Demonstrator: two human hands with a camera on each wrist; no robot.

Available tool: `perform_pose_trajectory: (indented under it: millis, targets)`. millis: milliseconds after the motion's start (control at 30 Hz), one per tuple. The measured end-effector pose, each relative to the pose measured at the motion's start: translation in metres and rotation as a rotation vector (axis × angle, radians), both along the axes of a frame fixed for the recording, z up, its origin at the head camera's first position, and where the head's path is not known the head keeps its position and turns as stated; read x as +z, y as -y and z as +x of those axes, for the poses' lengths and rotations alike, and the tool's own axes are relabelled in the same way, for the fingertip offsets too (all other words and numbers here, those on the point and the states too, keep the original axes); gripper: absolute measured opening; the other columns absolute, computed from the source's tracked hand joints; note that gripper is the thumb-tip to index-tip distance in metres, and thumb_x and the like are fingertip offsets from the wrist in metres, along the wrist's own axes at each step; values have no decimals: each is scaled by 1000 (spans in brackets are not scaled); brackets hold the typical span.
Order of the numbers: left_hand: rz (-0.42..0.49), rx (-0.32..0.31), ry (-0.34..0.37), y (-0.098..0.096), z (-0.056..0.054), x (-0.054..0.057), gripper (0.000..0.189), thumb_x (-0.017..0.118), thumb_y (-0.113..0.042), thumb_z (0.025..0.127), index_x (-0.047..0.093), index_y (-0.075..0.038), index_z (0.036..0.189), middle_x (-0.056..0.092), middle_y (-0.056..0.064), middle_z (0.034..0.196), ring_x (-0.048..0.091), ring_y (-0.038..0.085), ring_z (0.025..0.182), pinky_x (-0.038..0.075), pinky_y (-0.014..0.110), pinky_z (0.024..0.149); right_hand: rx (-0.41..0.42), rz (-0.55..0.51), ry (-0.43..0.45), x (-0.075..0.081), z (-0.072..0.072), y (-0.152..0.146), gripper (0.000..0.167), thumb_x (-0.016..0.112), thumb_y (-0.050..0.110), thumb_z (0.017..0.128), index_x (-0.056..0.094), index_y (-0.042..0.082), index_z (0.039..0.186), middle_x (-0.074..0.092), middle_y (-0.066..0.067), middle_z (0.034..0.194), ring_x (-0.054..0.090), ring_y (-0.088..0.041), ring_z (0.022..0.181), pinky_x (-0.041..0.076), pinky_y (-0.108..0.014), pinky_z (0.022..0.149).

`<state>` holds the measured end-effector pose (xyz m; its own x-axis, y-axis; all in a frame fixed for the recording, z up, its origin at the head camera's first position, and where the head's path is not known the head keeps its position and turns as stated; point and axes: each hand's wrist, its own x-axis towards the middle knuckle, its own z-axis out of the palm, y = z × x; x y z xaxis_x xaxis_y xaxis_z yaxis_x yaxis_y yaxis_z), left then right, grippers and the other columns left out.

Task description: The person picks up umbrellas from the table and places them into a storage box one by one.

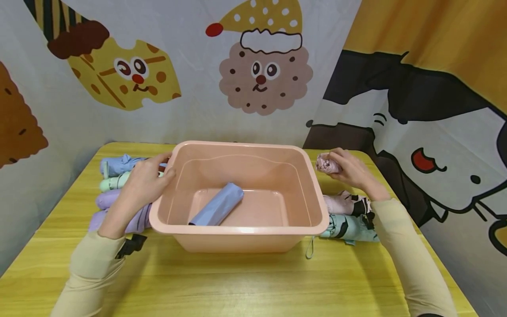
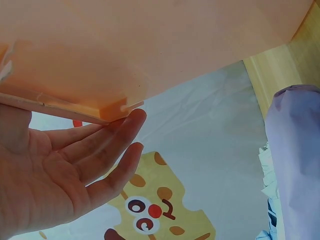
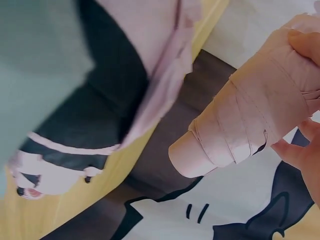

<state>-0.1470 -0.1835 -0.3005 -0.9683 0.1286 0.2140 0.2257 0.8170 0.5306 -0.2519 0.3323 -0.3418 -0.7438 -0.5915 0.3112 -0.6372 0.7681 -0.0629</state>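
Note:
My right hand grips a rolled pink folding umbrella above the right side of the table; its tapered end points away from the fingers in the right wrist view. A peach plastic basin stands in the middle, with a blue folded umbrella lying slantwise on its floor. At the basin's left rim rests my left hand, its fingers extended along the edge. The left wrist view shows those fingers loosely spread beside the lip. My left forearm partly covers a purple umbrella.
Left of the basin lie more folded umbrellas: blue, mint green and purple. On its right are a pink-and-black umbrella and a mint one with a wrist loop. A cartoon-printed curtain hangs behind the wooden table.

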Motion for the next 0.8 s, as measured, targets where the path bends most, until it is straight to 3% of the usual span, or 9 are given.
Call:
perform_pose_trajectory:
  millis: [267, 567, 800]
  targets:
    - [1, 0, 5, 0, 0, 0, 49, 46, -16, 92, 46, 6, 136, 60, 32, 118, 63, 45, 99, 52, 55, 78, 12, -20, -52, 13, 5, 6, 48, 78, 1, 71, 57, 5, 113, 54, -22, 116, 51, -40, 101, 47, -57, 78]
    - [-3, 3, 3, -1, 0, 0, 49, 46, -16, 92, 46, 7, 135, 61, 32, 117, 63, 44, 98, 52, 55, 79, 35, -35, -118, 25, 9, 12, 50, 79, -2, 68, 58, 6, 113, 55, -21, 117, 52, -39, 99, 47, -57, 76]
    - [-10, 7, 7, -1, 0, 1, 49, 46, -16, 92, 45, 7, 136, 60, 32, 119, 63, 44, 99, 52, 55, 78, 5, -29, -120, 38, 15, 21, 52, 79, -1, 69, 58, 8, 116, 54, -21, 121, 51, -39, 104, 46, -60, 82]
